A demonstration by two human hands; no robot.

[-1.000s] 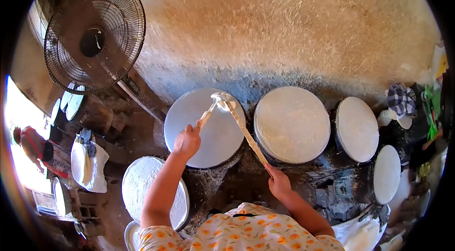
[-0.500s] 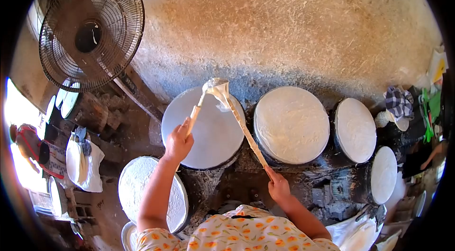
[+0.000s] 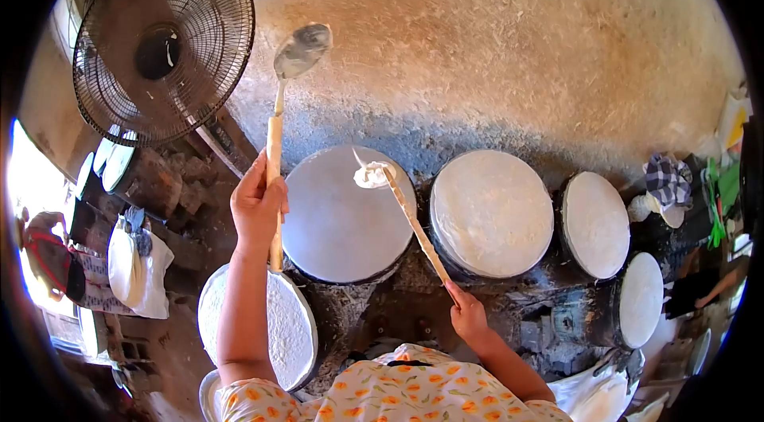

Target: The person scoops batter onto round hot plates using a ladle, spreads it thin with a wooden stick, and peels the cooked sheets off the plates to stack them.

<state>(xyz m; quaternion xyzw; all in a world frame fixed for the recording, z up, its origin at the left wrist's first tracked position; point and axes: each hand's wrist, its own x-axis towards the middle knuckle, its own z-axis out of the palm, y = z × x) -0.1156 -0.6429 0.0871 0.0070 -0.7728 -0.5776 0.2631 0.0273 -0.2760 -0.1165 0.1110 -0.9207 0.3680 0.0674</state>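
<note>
Raised on the left, my left hand (image 3: pixel 259 203) is closed around the wooden handle of a metal spoon (image 3: pixel 302 50). Its oval head points up in front of the wall, with pale smears on it. My right hand (image 3: pixel 468 314) grips the lower end of a long wooden stick (image 3: pixel 418 227). White batter (image 3: pixel 374 175) clings to the stick's far end, hiding its shape. Beneath that end lies a round grey griddle (image 3: pixel 342 239) with a smooth surface.
White-coated round griddles (image 3: pixel 492 215) stand to the right, and another (image 3: pixel 274 326) sits near my left forearm. A pedestal fan (image 3: pixel 163 48) is at upper left before a stained wall (image 3: pixel 509 48). White sacks (image 3: pixel 147 271) lie left. At the right edge, another person's arm (image 3: pixel 720 287) shows.
The spoon has parted from the batter-covered stick end and swung up and left with my left hand. The stick end has dropped slightly; my right hand has barely moved.
</note>
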